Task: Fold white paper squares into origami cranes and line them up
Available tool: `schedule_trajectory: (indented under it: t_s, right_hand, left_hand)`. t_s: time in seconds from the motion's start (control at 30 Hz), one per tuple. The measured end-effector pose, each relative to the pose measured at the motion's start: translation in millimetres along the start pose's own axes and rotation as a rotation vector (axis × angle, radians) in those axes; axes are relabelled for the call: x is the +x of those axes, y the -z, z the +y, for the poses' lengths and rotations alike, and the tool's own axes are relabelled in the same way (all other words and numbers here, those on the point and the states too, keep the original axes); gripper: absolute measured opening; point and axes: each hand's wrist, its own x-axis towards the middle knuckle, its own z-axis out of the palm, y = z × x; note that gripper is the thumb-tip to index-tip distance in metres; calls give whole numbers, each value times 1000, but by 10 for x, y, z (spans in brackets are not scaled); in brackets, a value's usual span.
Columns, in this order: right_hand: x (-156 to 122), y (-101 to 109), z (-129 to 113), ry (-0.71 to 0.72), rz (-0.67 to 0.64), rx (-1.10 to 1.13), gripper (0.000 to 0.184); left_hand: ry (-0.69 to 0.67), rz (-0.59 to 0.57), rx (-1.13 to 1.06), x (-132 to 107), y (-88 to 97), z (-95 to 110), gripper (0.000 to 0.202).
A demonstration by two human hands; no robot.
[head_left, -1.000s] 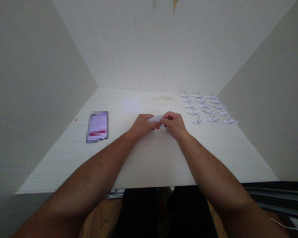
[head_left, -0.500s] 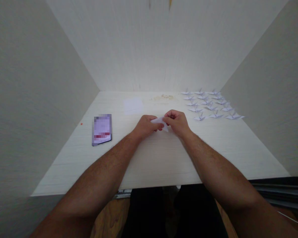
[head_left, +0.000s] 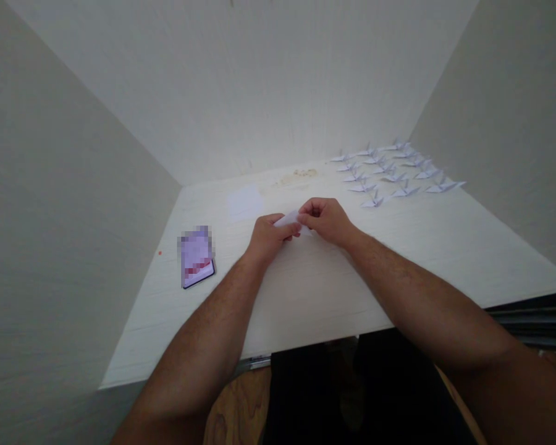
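Observation:
A small folded piece of white paper is held between both hands above the middle of the table. My left hand is closed on its left side, thumb lying on top. My right hand pinches the paper's right part between thumb and fingers, close to the left thumb. Fingers cover much of the paper, so its exact folds cannot be made out.
Several white paper cranes stand in rows at the back right. A flat white paper sheet lies behind my left hand. At the left rests a tablet-like device with a blurred screen. Walls enclose the white table.
The whole view has tilted and shifted. Both hands still hold the folded paper; less of its lower right corner shows, and the right fingers have moved slightly on it.

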Motion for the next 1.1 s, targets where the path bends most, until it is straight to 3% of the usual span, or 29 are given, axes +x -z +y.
schedule_trajectory:
  t_s: [0.3, 0.57, 0.7, 0.87, 1.1]
  right_hand:
    - [-22, -31, -38, -32, -4, 6, 9]
    - [7, 28, 24, 63, 91, -166, 10]
    - [-20, 29, 18, 81, 18, -207, 11]
    - [-63, -33, 47, 135, -69, -338, 17]
    - [-17, -10, 19, 135, -107, -438, 32]
  left_hand:
    - [-13, 67, 37, -3, -15, 23, 28]
    - [-26, -47, 69, -5, 31, 77, 39]
    - [-87, 62, -38, 38, 56, 56, 38]
    - [-121, 111, 113, 56, 38, 30, 22]
    - [-114, 278, 226, 44, -5, 47, 16]
